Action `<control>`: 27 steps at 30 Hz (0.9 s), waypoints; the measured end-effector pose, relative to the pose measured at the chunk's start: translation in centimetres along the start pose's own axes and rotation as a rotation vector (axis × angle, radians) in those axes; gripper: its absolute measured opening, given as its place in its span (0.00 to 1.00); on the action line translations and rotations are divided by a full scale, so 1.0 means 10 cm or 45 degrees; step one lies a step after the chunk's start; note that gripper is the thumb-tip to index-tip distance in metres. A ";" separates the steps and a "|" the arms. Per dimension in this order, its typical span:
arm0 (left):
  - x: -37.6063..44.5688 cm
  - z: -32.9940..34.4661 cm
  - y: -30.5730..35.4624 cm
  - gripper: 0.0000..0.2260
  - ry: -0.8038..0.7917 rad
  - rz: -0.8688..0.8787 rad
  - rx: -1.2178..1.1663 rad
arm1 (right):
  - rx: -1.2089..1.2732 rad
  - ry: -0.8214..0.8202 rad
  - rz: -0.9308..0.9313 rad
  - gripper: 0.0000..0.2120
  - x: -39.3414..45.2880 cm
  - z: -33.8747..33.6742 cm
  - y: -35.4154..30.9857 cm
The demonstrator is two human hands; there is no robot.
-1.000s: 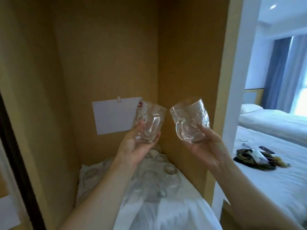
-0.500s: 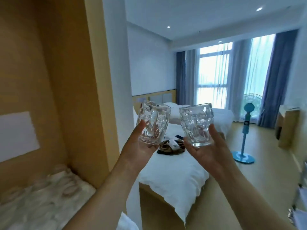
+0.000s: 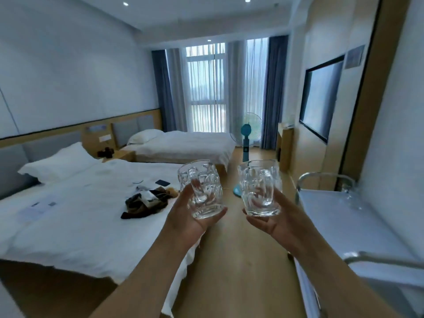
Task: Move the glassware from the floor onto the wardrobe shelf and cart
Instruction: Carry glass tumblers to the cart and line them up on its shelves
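Observation:
I hold two clear dimpled glass mugs upright at chest height over the wooden floor. My left hand (image 3: 192, 219) grips the base and side of the left mug (image 3: 202, 188). The right mug (image 3: 260, 187) sits in my right hand (image 3: 273, 221), fingers wrapped under its base. The two mugs are a hand's width apart and do not touch. A metal cart (image 3: 321, 180) with a white covered top stands at the right, just beyond my right hand; a small clear glass item (image 3: 352, 196) stands near its far end. The wardrobe is out of view.
A white bed (image 3: 68, 216) with dark clothing (image 3: 146, 203) and a phone fills the left. A second bed (image 3: 183, 143), a blue standing fan (image 3: 246, 143) and curtained windows lie ahead. The wooden floor aisle (image 3: 236, 260) runs between bed and cart. A wall screen (image 3: 321, 97) hangs at the right.
My view has swung right, from the wardrobe interior past its edge to the room and the cart. Both hands kept hold of the mugs, now held level and upright.

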State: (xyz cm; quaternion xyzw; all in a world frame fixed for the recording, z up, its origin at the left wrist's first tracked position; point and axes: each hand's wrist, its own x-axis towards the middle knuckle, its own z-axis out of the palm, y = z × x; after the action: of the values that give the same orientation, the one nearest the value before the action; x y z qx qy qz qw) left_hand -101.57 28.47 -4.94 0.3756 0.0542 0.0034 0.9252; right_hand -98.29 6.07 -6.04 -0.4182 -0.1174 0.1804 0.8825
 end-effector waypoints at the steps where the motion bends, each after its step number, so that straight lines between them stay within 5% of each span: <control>1: 0.15 0.04 -0.10 0.42 -0.020 -0.038 0.024 | 0.007 0.015 -0.007 0.41 0.04 -0.13 -0.03; 5: 0.76 0.19 -0.41 0.47 -0.150 -0.195 0.099 | 0.052 0.160 -0.019 0.48 0.27 -0.65 -0.08; 11: 1.80 0.30 -0.77 0.40 -0.332 -0.386 0.043 | -0.005 0.263 -0.062 0.55 0.70 -1.31 -0.14; 16: 2.75 0.39 -1.00 0.36 -0.512 -0.598 0.090 | 0.001 0.375 -0.174 0.43 1.20 -1.70 -0.22; 19: 3.28 0.48 -1.02 0.28 -0.585 -0.682 0.155 | 0.010 0.517 -0.228 0.42 1.54 -1.86 -0.29; 23: 3.92 0.57 -1.06 0.29 -0.577 -0.776 0.246 | 0.020 0.669 -0.299 0.37 1.92 -2.04 -0.36; 25: 4.22 0.58 -1.11 0.19 -0.613 -0.816 0.257 | 0.043 0.779 -0.316 0.38 2.10 -2.13 -0.36; 27: 4.45 0.59 -1.17 0.14 -0.637 -0.886 0.221 | 0.053 0.885 -0.355 0.25 2.23 -2.22 -0.35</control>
State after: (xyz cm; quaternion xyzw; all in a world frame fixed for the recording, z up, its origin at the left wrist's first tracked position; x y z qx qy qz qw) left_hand -57.07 18.07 -13.17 0.4007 -0.0481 -0.4042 0.8208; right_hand -69.36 -2.15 -15.90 -0.4165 0.1372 -0.0919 0.8940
